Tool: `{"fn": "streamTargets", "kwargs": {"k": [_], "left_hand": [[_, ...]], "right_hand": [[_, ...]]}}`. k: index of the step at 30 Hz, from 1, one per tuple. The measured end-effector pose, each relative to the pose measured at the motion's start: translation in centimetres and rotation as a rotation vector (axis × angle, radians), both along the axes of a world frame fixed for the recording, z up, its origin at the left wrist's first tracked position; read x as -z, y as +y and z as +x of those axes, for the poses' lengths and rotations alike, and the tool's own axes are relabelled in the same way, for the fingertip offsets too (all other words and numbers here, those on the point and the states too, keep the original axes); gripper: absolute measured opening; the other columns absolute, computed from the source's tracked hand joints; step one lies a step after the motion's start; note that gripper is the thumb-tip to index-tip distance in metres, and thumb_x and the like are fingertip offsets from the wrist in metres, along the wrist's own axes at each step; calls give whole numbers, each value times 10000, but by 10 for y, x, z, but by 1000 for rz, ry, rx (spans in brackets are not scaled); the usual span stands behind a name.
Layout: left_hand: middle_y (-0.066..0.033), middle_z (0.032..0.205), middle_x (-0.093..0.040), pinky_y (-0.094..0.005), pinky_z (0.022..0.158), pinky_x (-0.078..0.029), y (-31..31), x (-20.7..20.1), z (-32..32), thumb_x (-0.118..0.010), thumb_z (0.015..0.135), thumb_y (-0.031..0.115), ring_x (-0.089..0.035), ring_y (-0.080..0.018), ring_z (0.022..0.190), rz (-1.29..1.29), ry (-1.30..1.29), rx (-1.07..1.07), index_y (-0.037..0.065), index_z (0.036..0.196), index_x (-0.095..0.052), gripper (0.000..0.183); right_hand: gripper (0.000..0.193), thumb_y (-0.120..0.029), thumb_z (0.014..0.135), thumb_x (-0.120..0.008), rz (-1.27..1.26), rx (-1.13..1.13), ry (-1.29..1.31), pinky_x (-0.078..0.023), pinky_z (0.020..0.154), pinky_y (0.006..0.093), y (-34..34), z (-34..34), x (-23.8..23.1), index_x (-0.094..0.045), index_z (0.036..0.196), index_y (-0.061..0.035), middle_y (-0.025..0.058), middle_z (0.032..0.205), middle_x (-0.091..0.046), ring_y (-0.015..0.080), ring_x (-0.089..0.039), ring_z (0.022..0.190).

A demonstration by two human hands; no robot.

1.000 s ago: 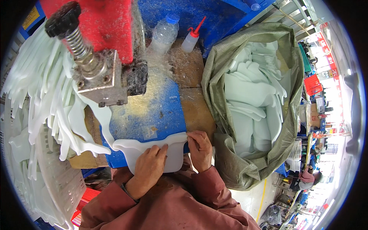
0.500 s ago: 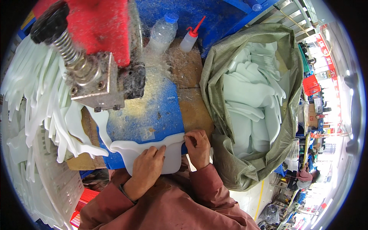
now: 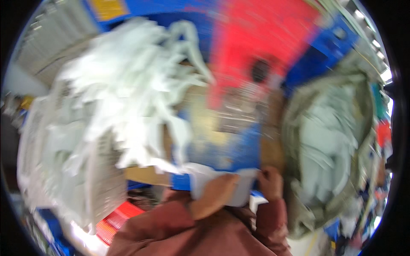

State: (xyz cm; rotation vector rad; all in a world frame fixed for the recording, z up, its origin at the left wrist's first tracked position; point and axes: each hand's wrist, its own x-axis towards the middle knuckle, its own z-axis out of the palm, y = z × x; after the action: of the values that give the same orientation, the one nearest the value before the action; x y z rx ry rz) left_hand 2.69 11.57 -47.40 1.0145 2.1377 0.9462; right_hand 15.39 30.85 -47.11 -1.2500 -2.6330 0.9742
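Observation:
The picture is heavily motion-blurred. A flat white plastic piece lies at the near edge of the blue machine table. My left hand rests flat on top of it. My right hand pinches its right end. Behind the table stands the red press with a metal head. Both of my forearms wear dark red sleeves.
A large heap of white plastic pieces fills the left side, beside a white basket. An olive sack holding pale pieces sits on the right. A red crate lies low on the left.
The view has swung sharply to the left and blurred; the white heap now fills more of the picture. Both hands stay on the white piece at the table's near edge.

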Motion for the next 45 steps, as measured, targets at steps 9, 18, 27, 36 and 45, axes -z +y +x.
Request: {"fn": "streamTargets", "kwargs": {"k": [9,18,27,36,45], "left_hand": [[-154,856,-730,-467,670,-557,-2,12,-30,-679,952,203,-720,-339,759,168,-382,-42,7,1068,-579,249],[-117,745,-696,-415,534,-537,15,33,-39,-657,988,230,-705,-254,631,204,-660,-129,-2,1025,-587,245],[-200,1211,-646,-476,948,-523,-38,-50,-28,-769,850,207,-618,-398,1131,462,571,110,50,1320,-629,515],[-209,794,-687,-477,666,-531,-37,-136,-63,-739,943,304,-693,-410,760,77,182,636,57,1035,-760,265],[-205,717,-687,-458,575,-497,-192,-92,-121,-860,824,280,-726,-333,670,-64,306,26,39,1006,-723,332]], "right_hand": [[248,-80,929,-701,-477,125,478,-532,734,342,1,-6,-4,-676,1159,10,64,884,-654,160,-639,813],[382,-108,931,-710,-242,-97,343,-541,834,349,-2,2,3,-680,1287,27,108,1140,-721,182,-668,975],[397,-112,959,-697,-70,-118,378,-573,939,344,-53,34,-103,-675,1341,-1,156,1217,-746,210,-709,1100],[367,-1,896,-772,66,-453,738,-565,853,385,-61,33,-158,-733,1257,-47,128,1074,-753,296,-705,964],[477,-148,938,-771,-67,-347,612,-587,879,403,-25,56,-161,-624,1379,-41,175,1264,-669,314,-702,1051]]}}
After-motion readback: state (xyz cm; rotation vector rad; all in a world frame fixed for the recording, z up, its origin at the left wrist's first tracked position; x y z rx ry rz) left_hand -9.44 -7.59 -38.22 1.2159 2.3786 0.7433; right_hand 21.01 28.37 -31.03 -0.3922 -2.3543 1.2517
